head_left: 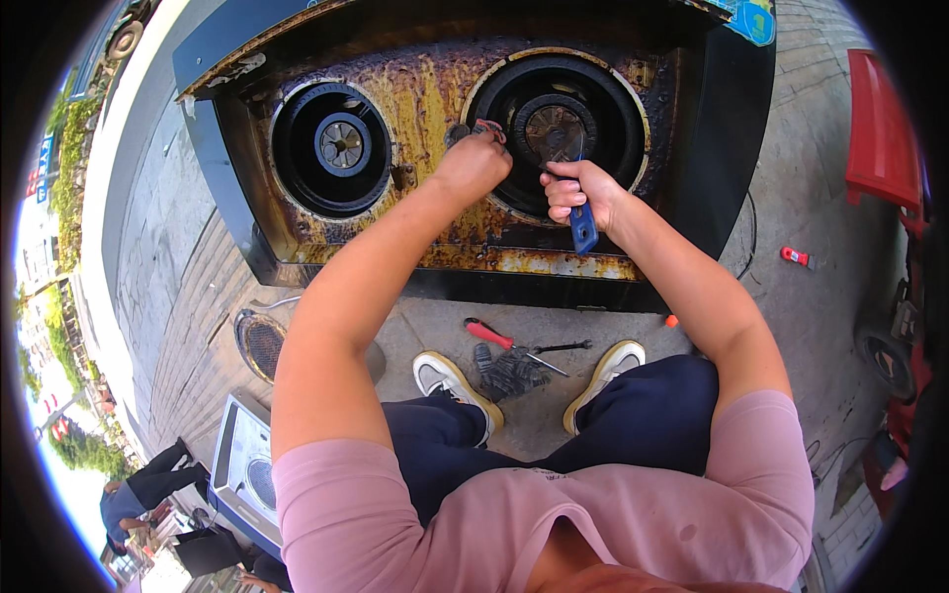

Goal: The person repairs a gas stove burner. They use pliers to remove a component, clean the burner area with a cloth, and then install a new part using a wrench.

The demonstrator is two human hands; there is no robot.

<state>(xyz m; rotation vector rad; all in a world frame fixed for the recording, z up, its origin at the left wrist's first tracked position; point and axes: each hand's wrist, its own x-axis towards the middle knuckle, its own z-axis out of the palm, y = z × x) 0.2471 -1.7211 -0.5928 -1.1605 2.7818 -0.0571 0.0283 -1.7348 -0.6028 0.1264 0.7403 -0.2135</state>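
Observation:
A large black gas stove [722, 148] with a rusty, grease-stained inner panel [425, 89] lies in front of me. It has two round burner wells: a left burner [342, 144] with a finned centre and a wider right burner [556, 128]. My right hand [583, 190] is closed around a blue-handled tool [584, 229]; the handle points down towards me, and the tool's far end lies over the right burner, its kind unclear. Between the wells, my left hand [476, 163] is closed at the right well's rim. Small dark and reddish bits [484, 128] show at its fingertips, too hidden to name.
Between my shoes, a red-handled screwdriver [491, 334], a dark wrench-like tool [563, 347] and dark grey gloves [509, 371] lie on the ground. A round mesh piece [261, 344] is left. A red-and-white item [795, 257] lies right, near a red vehicle [883, 133].

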